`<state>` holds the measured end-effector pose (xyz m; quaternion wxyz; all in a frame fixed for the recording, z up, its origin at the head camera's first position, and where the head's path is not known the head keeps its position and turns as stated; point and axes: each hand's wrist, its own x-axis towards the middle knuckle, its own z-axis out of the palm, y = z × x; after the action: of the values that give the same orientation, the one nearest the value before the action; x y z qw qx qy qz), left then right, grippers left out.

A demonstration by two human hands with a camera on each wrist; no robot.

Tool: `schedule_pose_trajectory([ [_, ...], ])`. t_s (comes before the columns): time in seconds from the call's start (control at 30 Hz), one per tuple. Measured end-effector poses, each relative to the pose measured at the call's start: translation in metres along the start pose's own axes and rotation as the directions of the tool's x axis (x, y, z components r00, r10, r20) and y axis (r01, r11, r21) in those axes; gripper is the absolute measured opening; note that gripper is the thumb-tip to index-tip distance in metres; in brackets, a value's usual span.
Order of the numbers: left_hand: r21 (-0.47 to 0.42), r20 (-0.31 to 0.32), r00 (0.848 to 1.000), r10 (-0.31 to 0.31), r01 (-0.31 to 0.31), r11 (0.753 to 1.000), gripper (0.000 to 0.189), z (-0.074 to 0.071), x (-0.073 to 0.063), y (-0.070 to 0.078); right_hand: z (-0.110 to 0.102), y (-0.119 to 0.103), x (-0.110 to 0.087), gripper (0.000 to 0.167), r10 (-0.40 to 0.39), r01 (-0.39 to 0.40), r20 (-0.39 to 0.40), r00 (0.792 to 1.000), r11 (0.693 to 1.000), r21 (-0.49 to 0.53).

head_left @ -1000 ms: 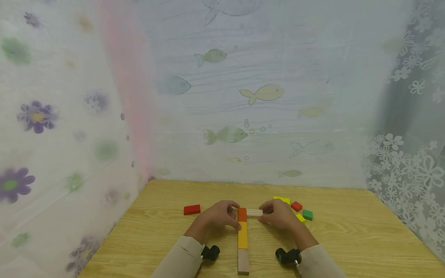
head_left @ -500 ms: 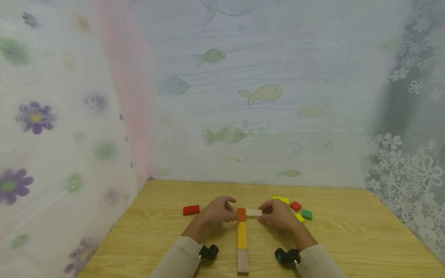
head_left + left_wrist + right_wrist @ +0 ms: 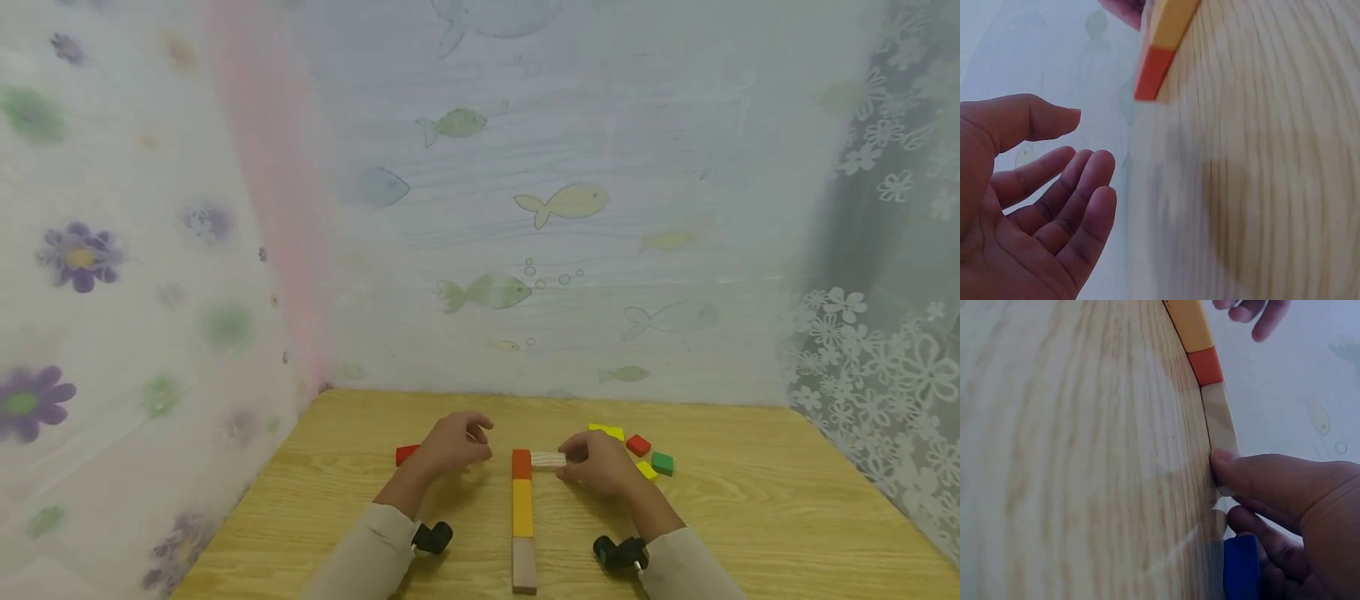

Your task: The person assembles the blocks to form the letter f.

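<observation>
A pale wooden block (image 3: 547, 459) lies crosswise, one end against the orange-red block (image 3: 521, 464) at the far end of a straight row. Behind that in the row come a yellow block (image 3: 522, 508) and a light brown wooden block (image 3: 524, 565). My right hand (image 3: 600, 465) pinches the pale block's right end between thumb and fingers. Close by those fingers stands a blue block (image 3: 1241, 565), hidden in the head view. My left hand (image 3: 453, 442) hovers left of the row, fingers relaxed and holding nothing. It partly covers a red block (image 3: 406, 454).
Beyond my right hand lie a yellow block (image 3: 607, 432), a small red block (image 3: 638, 444), a green block (image 3: 662, 463) and another yellow block (image 3: 647, 472). All rest on a wood-grain table (image 3: 750, 517). Printed curtains (image 3: 480, 208) enclose its back and sides.
My left hand has let go of the row's far end and moved left and slightly away, now overlapping the red block. My right hand keeps its place on the pale block.
</observation>
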<state>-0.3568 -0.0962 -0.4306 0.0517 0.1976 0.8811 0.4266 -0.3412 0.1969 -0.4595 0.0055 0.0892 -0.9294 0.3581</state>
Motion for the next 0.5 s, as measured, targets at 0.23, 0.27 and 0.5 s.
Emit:
schedule_pose_trajectory([
  [0.23, 0.093, -0.055, 0.998, 0.009, -0.004, 0.996, 0.038, -0.029, -0.006, -0.02, -0.001, 0.001, -0.001, 0.03, -0.025, 0.025, -0.009, 1.0, 1.0, 0.005],
  [0.27, 0.101, -0.063, 0.998, -0.001, 0.008, 0.995, 0.038, -0.033, -0.007, -0.023, -0.001, 0.001, -0.001, 0.03, -0.025, 0.025, -0.009, 1.0, 1.0, 0.006],
  [0.5, 0.159, -0.139, 0.989, -0.052, 0.074, 0.984, 0.035, -0.057, -0.019, -0.039, 0.001, 0.0, -0.002, 0.029, -0.024, 0.024, -0.016, 1.0, 1.0, 0.001],
])
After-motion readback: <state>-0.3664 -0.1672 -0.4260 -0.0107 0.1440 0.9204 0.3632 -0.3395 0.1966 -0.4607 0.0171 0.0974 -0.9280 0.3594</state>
